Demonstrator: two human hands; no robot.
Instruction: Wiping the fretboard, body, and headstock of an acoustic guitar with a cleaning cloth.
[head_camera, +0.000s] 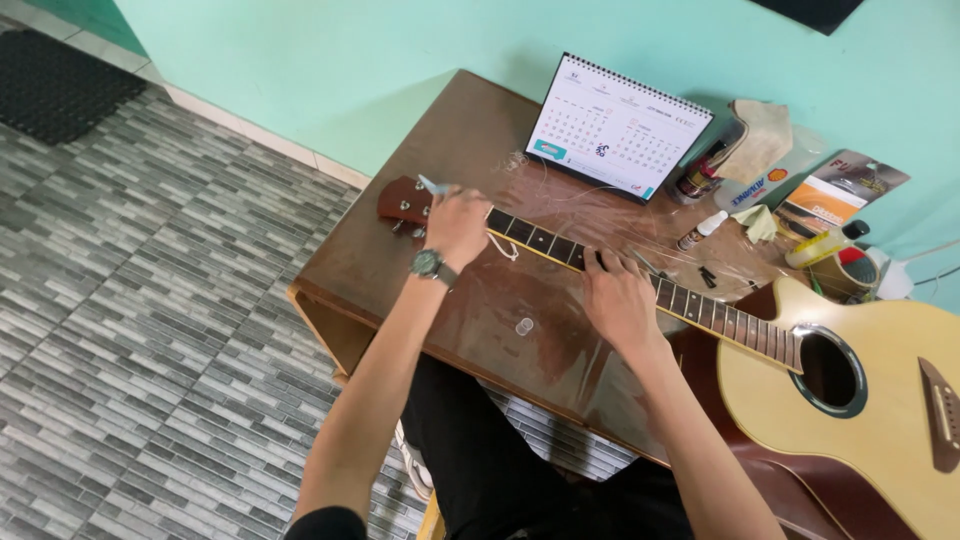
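An acoustic guitar lies across a brown wooden table, its headstock to the left and its pale body to the right. My left hand, with a watch on the wrist, rests on the neck by the headstock and is closed on a small light-blue tool. My right hand presses flat on the dark fretboard mid-neck, fingers spread. Loose thin strings curl over the table beyond the neck.
A desk calendar stands at the table's far edge. To its right lie a folded cloth, small bottles, packets and a yellow container. A small clear ring lies near the front. Grey tiled floor is left.
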